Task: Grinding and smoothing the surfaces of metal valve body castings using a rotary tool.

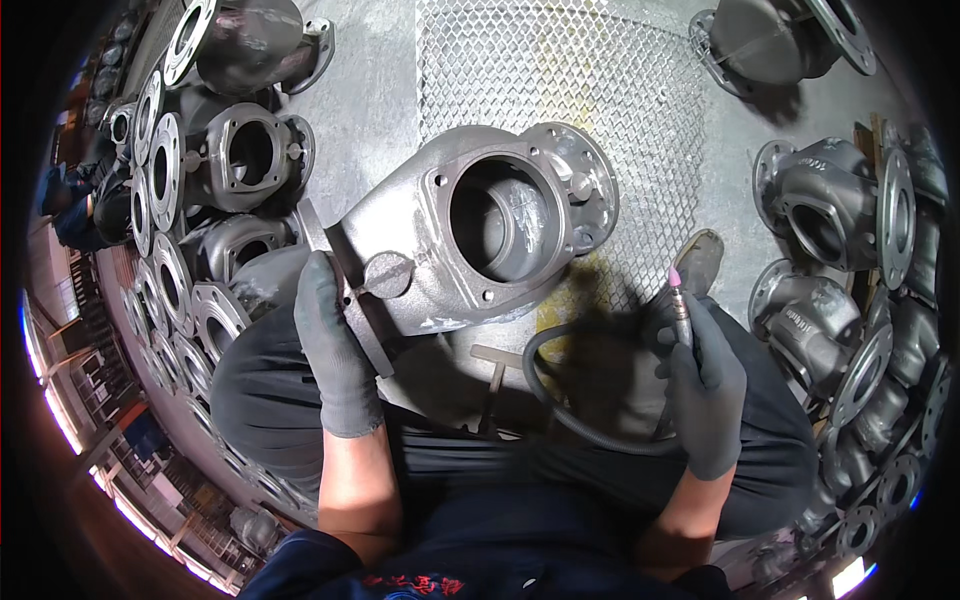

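A large grey metal valve body casting [405, 225] lies in front of me, its round bolted opening facing up and a flange at each end. My left hand [335, 350], in a grey glove, is closed on the rim of its near left flange. In my gloved right hand [708, 390] is a slim pencil grinder [683, 318] with a pink conical stone tip pointing up. The grinder is held apart from the casting, to its right. A dark hose [575, 425] curves between my legs toward the right hand.
Stacked flanged castings [235, 155] crowd the left side, and more castings [825, 205] stand on the right. Expanded metal mesh [480, 70] covers the floor ahead. A T-shaped metal piece [495, 358] is below the casting. Another person [85, 205] is at the far left.
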Demonstrator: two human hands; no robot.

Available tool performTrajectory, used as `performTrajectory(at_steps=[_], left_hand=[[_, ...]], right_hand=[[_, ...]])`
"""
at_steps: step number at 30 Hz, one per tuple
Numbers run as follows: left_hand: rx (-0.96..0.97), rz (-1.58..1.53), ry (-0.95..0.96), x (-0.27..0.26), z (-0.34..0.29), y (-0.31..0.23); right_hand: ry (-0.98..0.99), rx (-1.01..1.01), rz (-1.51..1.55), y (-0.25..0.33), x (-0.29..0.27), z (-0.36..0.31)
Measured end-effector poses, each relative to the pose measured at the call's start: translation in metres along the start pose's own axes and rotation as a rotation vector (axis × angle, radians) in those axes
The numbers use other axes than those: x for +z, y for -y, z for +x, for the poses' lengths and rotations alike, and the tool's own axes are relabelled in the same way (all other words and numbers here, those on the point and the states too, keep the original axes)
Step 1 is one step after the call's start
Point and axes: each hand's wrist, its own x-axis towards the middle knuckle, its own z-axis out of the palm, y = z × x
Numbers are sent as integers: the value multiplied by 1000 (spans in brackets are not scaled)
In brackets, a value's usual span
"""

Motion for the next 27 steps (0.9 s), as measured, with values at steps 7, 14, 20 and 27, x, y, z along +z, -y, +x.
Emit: performTrajectory(at_steps=[7,14,20,27], left_hand=[[35,21,-37,-4,2,-1],[62,68,-19,-1,0,2],[276,196,-129,20,2,5],[213,284,-17,33,6,-17]], right_hand=[[1,-17,55,-4,3,2],[18,-14,41,5,0,-3],[0,-102,38,-3,6,-7],[-8,-64,59,7,7,-12]])
